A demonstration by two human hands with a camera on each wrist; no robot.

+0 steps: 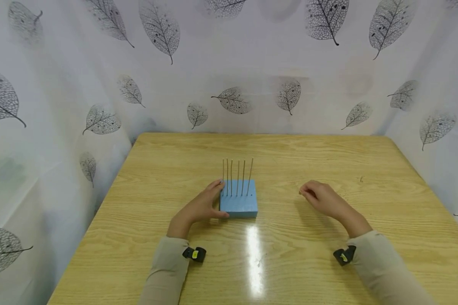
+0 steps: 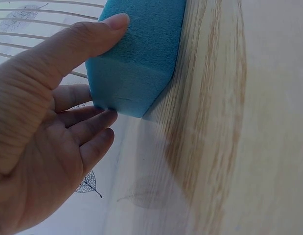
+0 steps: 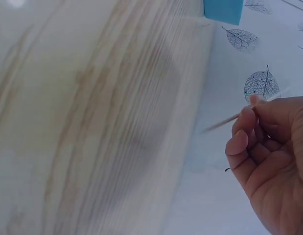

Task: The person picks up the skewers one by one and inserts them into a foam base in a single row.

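A light blue foam block (image 1: 238, 206) sits on the table with several thin sticks (image 1: 238, 178) upright in a row across its top; the rightmost one leans. A small dark hole shows at the right end of that row. My left hand (image 1: 203, 204) grips the block's left side, the thumb (image 2: 87, 41) on its front face and fingertips on its side. Off to the block's right, my right hand (image 1: 322, 198) is raised over the table. Between thumb and fingertips it pinches a thin stick (image 3: 222, 123), which is hardly visible in the head view.
The wood-grain table (image 1: 168, 161) has rounded far corners. Small dark marks (image 1: 361, 179) lie on it at the right. A pale leaf-patterned curtain (image 1: 244, 55) hangs behind and along both sides. Black wrist cameras (image 1: 194, 254) sit at both cuffs.
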